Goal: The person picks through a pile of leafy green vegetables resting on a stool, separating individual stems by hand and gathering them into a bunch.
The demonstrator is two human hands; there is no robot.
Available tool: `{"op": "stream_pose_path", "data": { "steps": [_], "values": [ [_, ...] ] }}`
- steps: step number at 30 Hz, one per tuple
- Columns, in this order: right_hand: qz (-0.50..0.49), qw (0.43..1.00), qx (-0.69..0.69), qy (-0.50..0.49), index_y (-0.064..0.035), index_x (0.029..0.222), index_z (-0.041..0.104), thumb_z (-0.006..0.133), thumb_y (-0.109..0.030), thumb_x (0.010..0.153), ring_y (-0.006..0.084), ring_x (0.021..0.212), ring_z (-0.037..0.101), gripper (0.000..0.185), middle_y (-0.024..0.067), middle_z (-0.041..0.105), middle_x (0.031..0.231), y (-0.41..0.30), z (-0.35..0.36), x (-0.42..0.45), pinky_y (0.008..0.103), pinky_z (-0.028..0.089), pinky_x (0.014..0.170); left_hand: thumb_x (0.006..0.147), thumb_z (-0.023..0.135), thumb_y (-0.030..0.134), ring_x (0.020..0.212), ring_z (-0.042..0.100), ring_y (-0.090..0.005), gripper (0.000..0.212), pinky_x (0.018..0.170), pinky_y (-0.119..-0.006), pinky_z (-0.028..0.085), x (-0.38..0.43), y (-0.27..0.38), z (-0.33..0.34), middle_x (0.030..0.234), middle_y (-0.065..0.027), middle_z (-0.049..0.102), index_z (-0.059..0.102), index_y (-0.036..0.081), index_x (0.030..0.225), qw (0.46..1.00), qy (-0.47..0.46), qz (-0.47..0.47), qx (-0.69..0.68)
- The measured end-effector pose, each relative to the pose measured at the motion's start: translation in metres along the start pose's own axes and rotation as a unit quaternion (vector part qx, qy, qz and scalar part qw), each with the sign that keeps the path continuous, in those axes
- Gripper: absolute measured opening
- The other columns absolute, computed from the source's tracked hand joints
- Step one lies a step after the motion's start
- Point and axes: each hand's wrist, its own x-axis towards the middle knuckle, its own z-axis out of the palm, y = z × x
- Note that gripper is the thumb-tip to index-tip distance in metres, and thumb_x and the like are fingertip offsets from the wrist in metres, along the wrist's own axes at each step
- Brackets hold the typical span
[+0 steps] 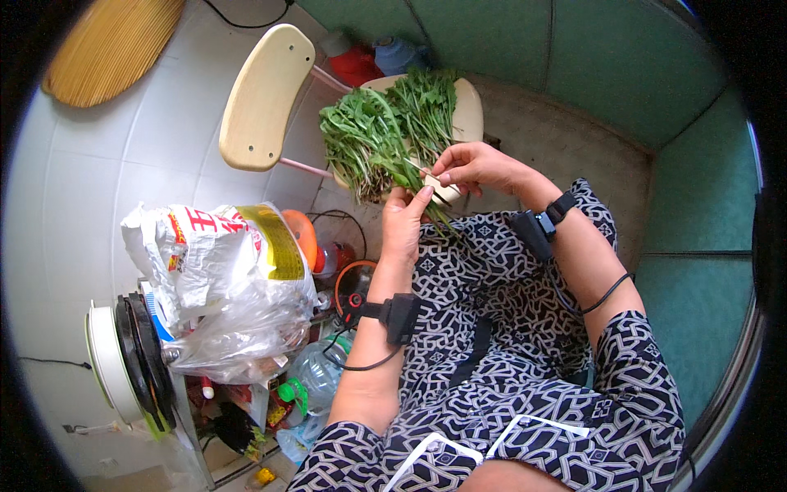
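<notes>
My left hand (404,221) grips a few leafy green plants (398,157); their lower ends stick out past my thumb towards my lap. Just right of it, my right hand (476,167) pinches a thin pale stem (421,166) between thumb and fingertips. One pile of leafy greens (353,132) with pale stems and brownish roots lies beyond my left hand. Beside that is a second pile of greens (424,101). Both piles rest on the cream seat (469,111) of a small chair, whose curved backrest (265,98) stands to the left.
A white printed sack (203,246) and a clear plastic bag (246,344) stand left of my left forearm. Near them are a large plastic bottle (320,372) and black round lids (138,363). Red (353,64) and blue (396,56) containers sit behind the chair, against green panels (492,37).
</notes>
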Motion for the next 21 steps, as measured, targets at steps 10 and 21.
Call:
{"op": "stream_pose_path", "data": {
  "steps": [10,21],
  "values": [
    [-0.027,0.998,0.0,0.063,-0.0057,0.096,0.061,0.065,-0.016,0.084,0.0035,0.063,0.053,0.017,-0.0033,0.059,0.077,0.003,0.001,-0.003,0.0184,0.038,0.042,0.091,0.06,0.012,0.087,0.061,-0.0115,0.026,0.073,-0.025,0.05,0.017,-0.013,0.01,0.102,-0.0031,0.063,0.057,0.006,0.115,0.998,0.0,0.031,0.05],
    [-0.06,0.99,0.071,0.109,-0.0032,0.094,0.06,0.064,-0.012,0.083,0.0051,0.061,0.057,0.014,0.0,0.061,0.076,0.002,-0.009,-0.009,0.0177,0.041,0.042,0.09,0.061,0.013,0.086,0.062,-0.0113,0.026,0.062,-0.023,0.05,0.024,-0.031,0.015,0.103,-0.002,0.064,0.057,0.01,0.115,1.0,0.015,-0.022,0.005]
  ]
}}
